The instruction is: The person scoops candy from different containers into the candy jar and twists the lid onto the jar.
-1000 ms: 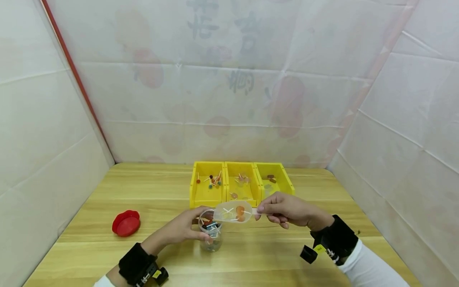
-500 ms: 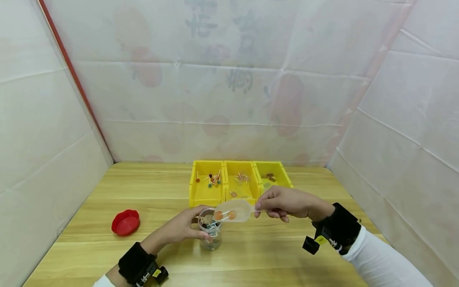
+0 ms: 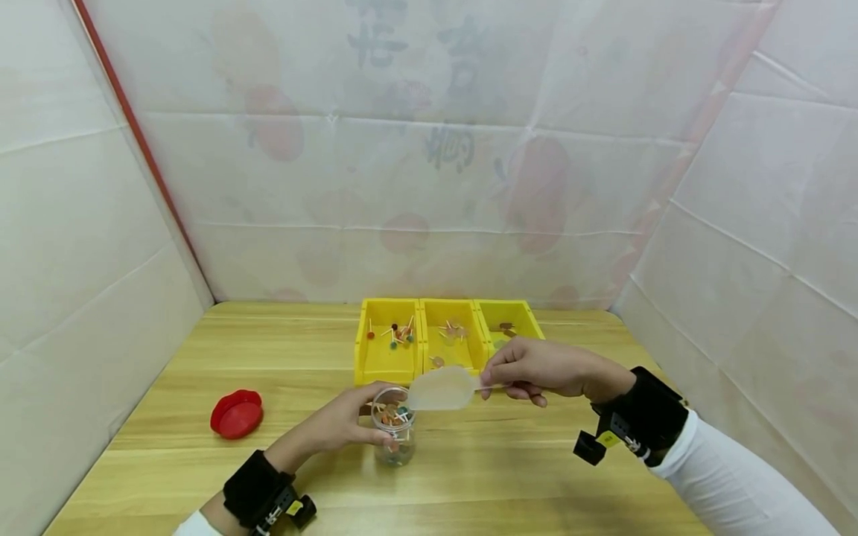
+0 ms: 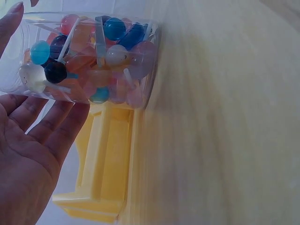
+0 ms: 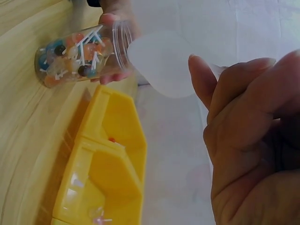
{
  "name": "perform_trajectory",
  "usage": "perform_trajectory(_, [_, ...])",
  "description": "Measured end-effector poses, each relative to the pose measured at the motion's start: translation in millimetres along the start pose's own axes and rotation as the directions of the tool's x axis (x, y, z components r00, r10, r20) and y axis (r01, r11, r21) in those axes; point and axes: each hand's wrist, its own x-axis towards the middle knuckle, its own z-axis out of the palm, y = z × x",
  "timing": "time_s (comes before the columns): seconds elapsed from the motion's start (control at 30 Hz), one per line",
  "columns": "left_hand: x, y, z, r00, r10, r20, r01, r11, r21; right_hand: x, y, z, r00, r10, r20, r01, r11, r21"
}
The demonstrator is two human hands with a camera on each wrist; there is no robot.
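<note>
My left hand (image 3: 351, 418) grips a clear plastic jar (image 3: 395, 448) around its side, thumb in front and fingers behind. Lollipops (image 4: 84, 61) of several colours fill much of the jar, their white sticks pointing various ways. With thumb and fingers, my right hand (image 3: 536, 370) pinches the handle of a translucent white scoop (image 3: 442, 388). The scoop is tilted, its tip right at the jar's mouth, and no lollipop shows in it. In the right wrist view the scoop (image 5: 161, 61) overlaps the jar's threaded rim (image 5: 123, 44).
Three yellow bins (image 3: 363, 365) stand joined side by side behind the hands. Lollipops lie in the left and middle ones, and brown and pale pieces (image 3: 507, 327) in the right one. A red scalloped lid (image 3: 237, 415) rests on the wooden table at left. White cloth walls enclose the table.
Orange lollipops that were in the scoop have slid out into the jar, whose contents now sit higher. The right hand has tipped the scoop and risen slightly. The left hand stays put.
</note>
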Motion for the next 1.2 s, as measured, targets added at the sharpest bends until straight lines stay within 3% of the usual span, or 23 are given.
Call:
perform_trajectory(0.2, [0.4, -1.4, 1.3, 1.000, 0.008, 0.004, -0.008, 1.000, -0.022, -6, 9, -5, 0.999, -0.021, -0.032, 0.022, 0.999, 0.043])
perform_trajectory(0.4, [-0.5, -2.1, 0.5, 1.000, 0.002, 0.009, -0.001, 0.999, -0.047, -13, 22, -17, 0.989, -0.022, -0.147, 0.035, 0.996, 0.081])
perform_trajectory(0.73, [-5.7, -6.3, -4.2, 1.000, 0.018, 0.014, -0.018, 0.998, -0.055, -24, 41, -39, 0.941, 0.067, -0.333, -0.021, 0.990, 0.138])
perform_trajectory(0.83, [-7.4, -6.7, -8.7, 0.999, 0.049, 0.001, -0.049, 0.998, -0.041, -25, 51, -47, 0.923, 0.103, -0.371, -0.056, 0.989, 0.136])
perform_trajectory(1.0, [-8.6, -5.5, -15.4, 0.990, 0.103, -0.091, -0.104, 0.995, -0.006, -26, 66, -59, 0.885, 0.166, -0.434, -0.129, 0.985, 0.114])
perform_trajectory(1.1, [-9.1, -5.5, -18.4, 0.979, 0.088, -0.186, -0.087, 0.996, 0.016, -26, 71, -64, 0.864, 0.181, -0.469, -0.172, 0.983, 0.063])
perform_trajectory(1.2, [-8.9, -5.3, -20.5, 0.954, 0.059, -0.293, -0.046, 0.998, 0.049, -26, 74, -67, 0.848, 0.192, -0.494, -0.224, 0.975, -0.006])
